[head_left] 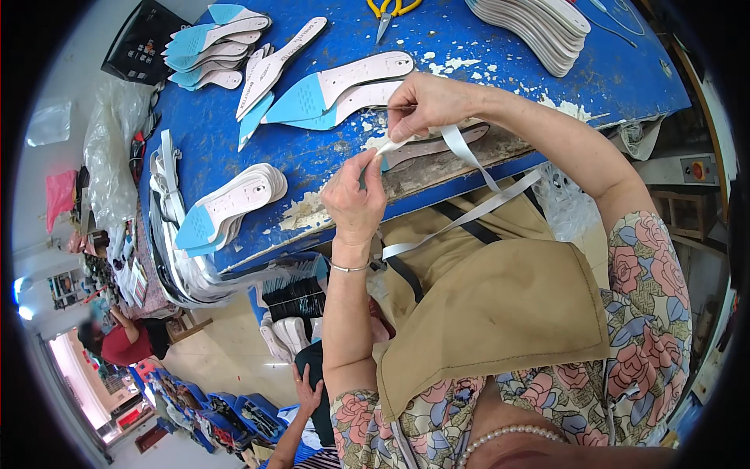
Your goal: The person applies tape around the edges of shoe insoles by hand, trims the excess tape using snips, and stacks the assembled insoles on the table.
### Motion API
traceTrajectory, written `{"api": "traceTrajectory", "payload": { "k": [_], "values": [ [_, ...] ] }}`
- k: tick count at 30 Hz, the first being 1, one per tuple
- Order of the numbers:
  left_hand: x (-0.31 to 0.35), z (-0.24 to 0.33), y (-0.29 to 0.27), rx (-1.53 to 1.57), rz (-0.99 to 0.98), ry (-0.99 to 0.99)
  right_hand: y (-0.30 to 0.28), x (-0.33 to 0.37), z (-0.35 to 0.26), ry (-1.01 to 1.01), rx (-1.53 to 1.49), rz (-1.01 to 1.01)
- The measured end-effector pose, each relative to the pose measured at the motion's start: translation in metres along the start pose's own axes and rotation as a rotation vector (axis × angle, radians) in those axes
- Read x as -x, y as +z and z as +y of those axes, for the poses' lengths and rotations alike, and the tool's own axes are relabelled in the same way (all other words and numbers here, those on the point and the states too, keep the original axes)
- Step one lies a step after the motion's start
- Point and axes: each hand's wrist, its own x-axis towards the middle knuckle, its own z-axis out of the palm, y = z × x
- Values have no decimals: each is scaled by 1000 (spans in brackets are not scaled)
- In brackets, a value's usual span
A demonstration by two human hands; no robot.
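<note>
My left hand [355,195] and my right hand [431,102] meet close together above the near edge of the blue table. Both pinch a narrow white strip [465,154], whose loose length loops down past the table edge over my tan apron [492,313]. Just below my fingers lies a shoe insole [449,144], partly hidden by my hands and the strip. Beyond it, insoles with pale blue toe ends [336,92] overlap on the table. Whether the strip touches the insole under my fingers I cannot tell.
Insole stacks [242,195] sit at the left, with more insoles [211,48] at the far left and a tall stack [539,27] at the far right. Yellow-handled scissors [384,23] lie at the back. White strips [168,176] hang off the left edge. Another person's hand [308,388] shows below.
</note>
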Motion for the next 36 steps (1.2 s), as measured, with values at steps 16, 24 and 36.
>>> {"api": "traceTrajectory", "payload": {
  "k": [16, 24, 36],
  "values": [
    [-4, 10, -3, -238, -276, -59, 29, 33, -23, -81, 960, 129],
    [-9, 37, -45, -18, 299, -30, 2, 35, -29, -173, 628, 468],
    [-23, 37, 23, 988, 361, -400, 73, 25, -18, -367, 76, 726]
  ]
}}
